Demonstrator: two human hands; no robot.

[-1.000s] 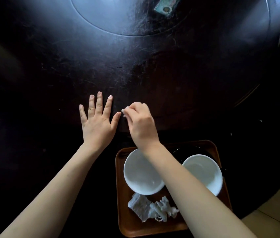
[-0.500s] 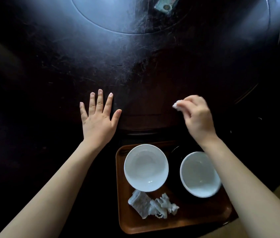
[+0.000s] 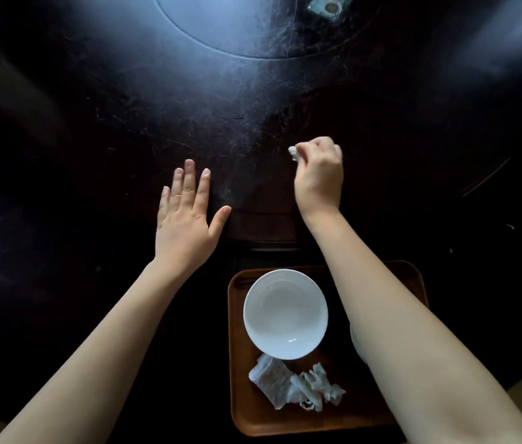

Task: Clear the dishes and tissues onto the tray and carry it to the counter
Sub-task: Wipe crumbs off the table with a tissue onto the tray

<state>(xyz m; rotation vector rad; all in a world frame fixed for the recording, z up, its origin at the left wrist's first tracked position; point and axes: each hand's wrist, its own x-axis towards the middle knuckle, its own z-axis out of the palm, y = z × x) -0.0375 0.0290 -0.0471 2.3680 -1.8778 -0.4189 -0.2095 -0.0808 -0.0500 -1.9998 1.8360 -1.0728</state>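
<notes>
A brown tray (image 3: 247, 408) sits at the near edge of the dark table (image 3: 125, 107). On it stands a white bowl (image 3: 285, 314), with crumpled white tissues (image 3: 295, 387) just in front of it. My right forearm covers most of a second white bowl (image 3: 356, 347) on the tray's right side. My right hand (image 3: 319, 174) is closed on a small white tissue piece (image 3: 293, 152), held over the table beyond the tray. Flat on the tabletop to the left lies my left hand (image 3: 186, 219), fingers spread and holding nothing.
A round inset turntable (image 3: 253, 27) fills the table's far middle, with a small greenish packet (image 3: 328, 8) on it. Pale floor shows at the bottom right beyond the table's curved edge (image 3: 484, 181).
My right hand swung from beside my left hand out to the right with the tissue piece, then came back a little leftward and farther from me. My left hand stayed flat on the table.
</notes>
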